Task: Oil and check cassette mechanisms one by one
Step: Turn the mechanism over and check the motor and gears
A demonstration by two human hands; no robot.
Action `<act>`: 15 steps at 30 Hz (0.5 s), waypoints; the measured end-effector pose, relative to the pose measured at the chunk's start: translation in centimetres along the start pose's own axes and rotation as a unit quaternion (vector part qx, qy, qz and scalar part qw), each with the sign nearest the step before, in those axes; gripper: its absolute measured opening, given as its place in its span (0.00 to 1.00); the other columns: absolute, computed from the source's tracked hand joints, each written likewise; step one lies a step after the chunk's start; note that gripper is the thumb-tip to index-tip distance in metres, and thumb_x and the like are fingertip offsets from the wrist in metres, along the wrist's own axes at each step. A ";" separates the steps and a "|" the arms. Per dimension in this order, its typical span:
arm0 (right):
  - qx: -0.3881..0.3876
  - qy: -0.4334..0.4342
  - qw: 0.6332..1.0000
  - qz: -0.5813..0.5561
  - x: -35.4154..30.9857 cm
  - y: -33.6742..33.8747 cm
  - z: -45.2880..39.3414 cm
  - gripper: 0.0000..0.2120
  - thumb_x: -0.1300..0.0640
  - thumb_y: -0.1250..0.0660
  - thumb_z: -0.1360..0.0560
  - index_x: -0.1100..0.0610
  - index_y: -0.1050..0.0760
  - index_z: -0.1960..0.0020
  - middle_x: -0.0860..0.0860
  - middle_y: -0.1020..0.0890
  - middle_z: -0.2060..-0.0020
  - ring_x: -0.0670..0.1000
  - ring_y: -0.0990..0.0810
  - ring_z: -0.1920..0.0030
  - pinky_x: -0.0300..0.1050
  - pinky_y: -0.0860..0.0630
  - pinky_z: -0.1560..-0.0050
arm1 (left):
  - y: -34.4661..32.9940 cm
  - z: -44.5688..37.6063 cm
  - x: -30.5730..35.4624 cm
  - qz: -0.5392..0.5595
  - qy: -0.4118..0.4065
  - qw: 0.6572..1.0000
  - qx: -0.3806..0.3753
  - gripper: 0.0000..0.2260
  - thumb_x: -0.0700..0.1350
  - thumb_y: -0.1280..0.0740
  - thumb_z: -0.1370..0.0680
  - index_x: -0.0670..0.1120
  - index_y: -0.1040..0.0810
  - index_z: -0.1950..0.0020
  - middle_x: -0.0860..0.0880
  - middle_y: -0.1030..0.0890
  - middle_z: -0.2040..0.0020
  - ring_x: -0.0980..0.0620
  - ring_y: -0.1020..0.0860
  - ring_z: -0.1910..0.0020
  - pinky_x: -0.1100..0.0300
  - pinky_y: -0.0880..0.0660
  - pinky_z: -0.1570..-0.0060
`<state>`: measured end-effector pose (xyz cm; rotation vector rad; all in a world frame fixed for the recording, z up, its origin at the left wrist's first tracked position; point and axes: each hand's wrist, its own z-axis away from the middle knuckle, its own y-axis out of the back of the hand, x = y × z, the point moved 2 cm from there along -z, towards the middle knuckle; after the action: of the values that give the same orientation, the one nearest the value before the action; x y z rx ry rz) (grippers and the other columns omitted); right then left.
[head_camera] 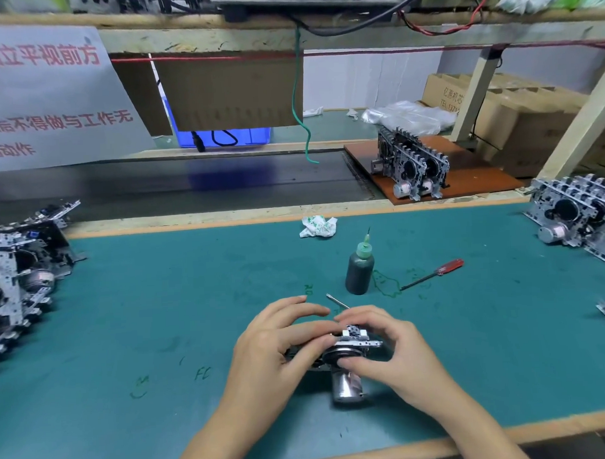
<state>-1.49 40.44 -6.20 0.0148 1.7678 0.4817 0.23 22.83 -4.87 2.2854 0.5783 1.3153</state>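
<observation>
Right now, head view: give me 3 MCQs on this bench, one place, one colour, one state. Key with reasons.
1. Where is the oil bottle relative to the hands?
A. Beyond them
B. In the left hand
C. On the brown board

2. What colour is the screwdriver handle?
A. Blue
B. Red
C. Yellow

3. What holds the cassette mechanism?
A. Neither hand
B. Left hand only
C. Both hands

Key: 1 A, it stands upright on the green mat past the fingertips. 2 B, the handle shows red. 3 C, left hand and right hand both curl around it.
</observation>
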 end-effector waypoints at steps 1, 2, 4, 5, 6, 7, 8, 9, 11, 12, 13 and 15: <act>0.001 -0.003 1.000 -0.006 0.1 0.0 0.0 0.14 0.56 0.25 0.39 0.50 0.20 0.53 0.41 0.19 0.52 0.47 0.22 0.45 0.45 0.29 0.40 | 0.0 0.0 0.0 -0.002 0.001 1.000 -0.002 0.12 0.60 0.39 0.26 0.69 0.26 0.43 0.68 0.23 0.44 0.64 0.31 0.36 0.70 0.36 0.39; 0.002 -0.004 1.000 -0.008 0.1 0.0 -0.1 0.14 0.56 0.25 0.39 0.49 0.20 0.55 0.41 0.19 0.53 0.47 0.22 0.46 0.42 0.29 0.41 | 0.1 0.0 0.0 -0.001 0.000 1.000 -0.006 0.12 0.59 0.39 0.26 0.69 0.26 0.43 0.69 0.24 0.43 0.64 0.31 0.36 0.69 0.36 0.38; 0.007 -0.002 1.000 -0.006 0.2 0.0 -0.2 0.14 0.56 0.24 0.41 0.48 0.20 0.56 0.41 0.19 0.54 0.45 0.22 0.47 0.38 0.30 0.43 | 0.1 -0.2 -0.2 0.016 -0.003 1.000 -0.018 0.11 0.57 0.35 0.26 0.67 0.24 0.44 0.69 0.23 0.43 0.64 0.32 0.34 0.66 0.35 0.37; 0.012 -0.002 1.000 -0.003 0.2 0.0 -0.2 0.14 0.56 0.24 0.41 0.47 0.20 0.57 0.41 0.19 0.54 0.45 0.22 0.48 0.36 0.30 0.44 | 0.1 -0.2 -0.3 0.029 -0.002 0.999 -0.025 0.11 0.54 0.33 0.26 0.65 0.22 0.45 0.69 0.22 0.44 0.64 0.32 0.33 0.65 0.34 0.36; 0.017 -0.002 1.000 -0.001 0.2 0.1 -0.2 0.14 0.55 0.24 0.41 0.47 0.19 0.57 0.41 0.19 0.54 0.45 0.21 0.48 0.36 0.30 0.44 | 0.1 -0.3 -0.3 0.037 0.000 0.999 -0.029 0.10 0.52 0.33 0.26 0.63 0.19 0.47 0.69 0.22 0.45 0.64 0.32 0.33 0.64 0.33 0.36; 0.018 -0.001 1.000 0.000 0.1 0.1 -0.2 0.13 0.55 0.24 0.41 0.47 0.19 0.57 0.41 0.18 0.55 0.45 0.21 0.49 0.36 0.30 0.44 | 0.1 -0.3 -0.4 0.040 0.002 0.999 -0.028 0.10 0.51 0.33 0.26 0.62 0.18 0.47 0.69 0.21 0.45 0.64 0.32 0.33 0.64 0.33 0.36; 0.015 -0.001 1.000 0.000 0.0 0.2 -0.2 0.13 0.56 0.23 0.41 0.47 0.19 0.57 0.42 0.18 0.55 0.45 0.21 0.49 0.36 0.29 0.44 | 0.1 -0.3 -0.4 0.036 0.002 0.999 -0.026 0.10 0.51 0.33 0.26 0.62 0.19 0.47 0.69 0.21 0.45 0.64 0.32 0.33 0.64 0.33 0.36; 0.007 -0.002 1.000 0.001 0.0 0.2 -0.2 0.14 0.57 0.23 0.40 0.48 0.19 0.56 0.42 0.18 0.55 0.45 0.21 0.49 0.37 0.29 0.44 | 0.1 -0.3 -0.3 0.030 0.000 0.999 -0.023 0.10 0.53 0.33 0.26 0.63 0.20 0.46 0.70 0.22 0.45 0.64 0.32 0.33 0.64 0.33 0.36; -0.019 -0.006 1.000 0.018 -0.3 0.4 -0.1 0.15 0.58 0.22 0.38 0.48 0.19 0.54 0.42 0.19 0.53 0.45 0.22 0.47 0.39 0.30 0.42 | 0.1 -0.2 -0.2 0.019 -0.002 1.000 -0.019 0.11 0.57 0.34 0.26 0.67 0.23 0.44 0.71 0.23 0.44 0.65 0.32 0.33 0.66 0.34 0.36; -0.030 -0.007 0.999 0.039 -0.4 0.6 0.1 0.16 0.57 0.22 0.38 0.47 0.20 0.51 0.40 0.19 0.52 0.44 0.23 0.45 0.38 0.30 0.41 | 0.1 -0.2 -0.2 0.017 -0.001 1.000 -0.019 0.11 0.57 0.34 0.26 0.68 0.24 0.45 0.71 0.23 0.44 0.65 0.33 0.33 0.67 0.35 0.36; -0.032 -0.009 0.997 0.069 -0.4 0.8 0.2 0.18 0.52 0.23 0.38 0.45 0.21 0.49 0.37 0.20 0.51 0.43 0.24 0.44 0.37 0.31 0.41 | 0.1 -0.2 -0.2 0.016 0.001 1.000 -0.019 0.11 0.56 0.34 0.26 0.68 0.24 0.45 0.71 0.23 0.44 0.65 0.33 0.33 0.67 0.35 0.36; 0.003 0.001 0.986 0.166 -0.2 1.3 1.0 0.23 0.42 0.27 0.38 0.43 0.23 0.44 0.35 0.22 0.51 0.39 0.26 0.43 0.32 0.33 0.42 | 0.1 -0.2 -0.2 0.014 0.002 1.000 -0.018 0.12 0.54 0.34 0.26 0.68 0.24 0.45 0.71 0.23 0.44 0.66 0.33 0.34 0.68 0.35 0.36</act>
<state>-0.86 41.91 -5.80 0.3174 1.7764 0.7156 -0.04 22.72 -4.86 2.2696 0.5218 1.3324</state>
